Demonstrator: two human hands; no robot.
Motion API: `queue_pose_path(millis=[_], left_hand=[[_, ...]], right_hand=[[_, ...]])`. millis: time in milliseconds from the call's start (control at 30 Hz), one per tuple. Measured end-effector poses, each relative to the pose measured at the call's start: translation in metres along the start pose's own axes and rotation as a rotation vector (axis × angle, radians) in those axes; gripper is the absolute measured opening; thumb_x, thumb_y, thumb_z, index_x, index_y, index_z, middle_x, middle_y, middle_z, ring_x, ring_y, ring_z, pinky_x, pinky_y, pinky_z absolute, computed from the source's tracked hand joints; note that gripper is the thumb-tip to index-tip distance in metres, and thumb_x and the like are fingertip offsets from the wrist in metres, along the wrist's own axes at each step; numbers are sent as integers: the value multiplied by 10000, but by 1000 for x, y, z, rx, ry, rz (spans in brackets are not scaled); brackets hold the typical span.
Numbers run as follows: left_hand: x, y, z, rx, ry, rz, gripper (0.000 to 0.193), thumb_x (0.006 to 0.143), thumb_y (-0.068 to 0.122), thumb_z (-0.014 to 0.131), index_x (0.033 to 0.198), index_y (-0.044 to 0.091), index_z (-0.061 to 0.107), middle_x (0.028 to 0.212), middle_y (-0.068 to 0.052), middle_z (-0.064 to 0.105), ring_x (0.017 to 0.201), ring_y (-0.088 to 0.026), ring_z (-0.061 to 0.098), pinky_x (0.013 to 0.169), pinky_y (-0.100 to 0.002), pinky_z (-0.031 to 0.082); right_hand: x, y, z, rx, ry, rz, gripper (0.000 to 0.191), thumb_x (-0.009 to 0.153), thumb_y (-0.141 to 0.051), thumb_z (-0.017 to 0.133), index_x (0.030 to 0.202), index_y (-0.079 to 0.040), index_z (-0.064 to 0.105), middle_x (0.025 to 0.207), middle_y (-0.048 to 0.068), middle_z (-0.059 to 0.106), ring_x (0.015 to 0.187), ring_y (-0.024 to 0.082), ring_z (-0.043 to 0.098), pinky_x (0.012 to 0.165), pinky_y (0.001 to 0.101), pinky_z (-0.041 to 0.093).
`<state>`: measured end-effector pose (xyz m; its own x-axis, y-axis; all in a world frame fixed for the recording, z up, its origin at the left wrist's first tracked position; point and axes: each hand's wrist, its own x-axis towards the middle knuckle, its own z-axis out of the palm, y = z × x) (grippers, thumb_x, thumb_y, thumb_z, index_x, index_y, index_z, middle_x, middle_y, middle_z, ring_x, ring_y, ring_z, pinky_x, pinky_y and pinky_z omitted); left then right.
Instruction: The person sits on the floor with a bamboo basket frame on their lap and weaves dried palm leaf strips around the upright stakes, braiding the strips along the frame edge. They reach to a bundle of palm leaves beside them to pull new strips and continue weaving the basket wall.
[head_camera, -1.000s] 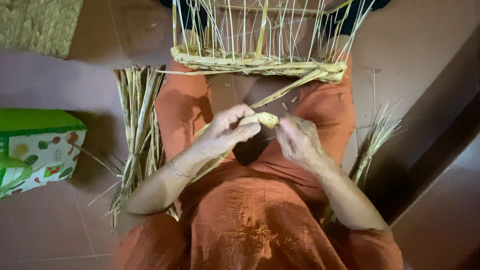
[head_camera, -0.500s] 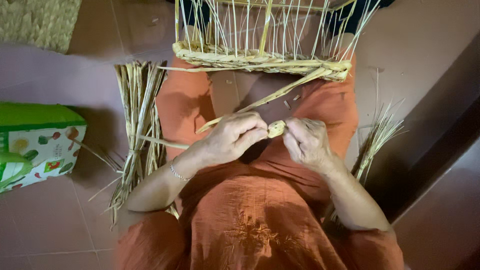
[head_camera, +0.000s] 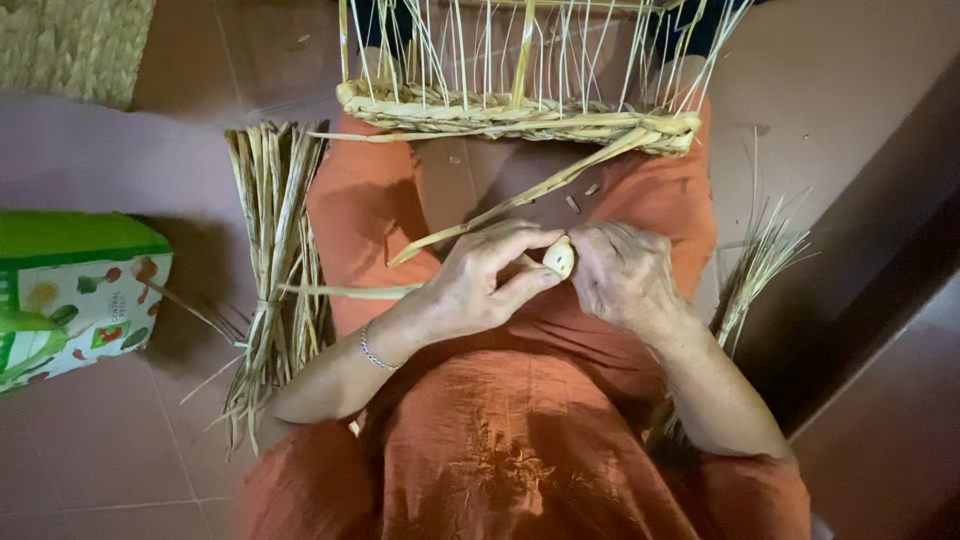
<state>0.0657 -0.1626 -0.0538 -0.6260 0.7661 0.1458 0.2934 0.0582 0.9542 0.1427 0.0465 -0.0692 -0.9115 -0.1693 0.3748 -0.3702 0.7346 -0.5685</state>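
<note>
My left hand (head_camera: 480, 285) and my right hand (head_camera: 625, 275) meet over my lap, both pinching a small pale rounded piece (head_camera: 559, 257) at the end of a flat straw strand (head_camera: 520, 195). That strand runs up and right to a half-woven straw basket (head_camera: 510, 115) resting on my knees, with thin upright stakes rising from its braided rim. A second strand (head_camera: 340, 291) lies across my left thigh, passing under my left hand. A thin bracelet circles my left wrist.
A bundle of dry straw (head_camera: 270, 260) lies on the tiled floor at my left. A green and white printed box (head_camera: 75, 290) stands further left. More loose straw (head_camera: 760, 265) sits at my right beside a dark wall edge. A woven mat (head_camera: 70, 45) fills the top left corner.
Both hands have drawn closer together and slid slightly lower over my lap, closing around the pale piece. The basket has not moved.
</note>
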Motion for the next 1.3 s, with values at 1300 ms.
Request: queue_pose_path(millis=[1300], left_hand=[[-2,-36,-5,-159,-66,-330,187,1036,191,618,1072,12,659,805,-20,696,655,-75,636,584,-248,529]], right_hand=[[-38,75,-3,1705,561,639,122,996,-145,744,1052,-36,736,848,62,694,676,135,593,593,280,504]])
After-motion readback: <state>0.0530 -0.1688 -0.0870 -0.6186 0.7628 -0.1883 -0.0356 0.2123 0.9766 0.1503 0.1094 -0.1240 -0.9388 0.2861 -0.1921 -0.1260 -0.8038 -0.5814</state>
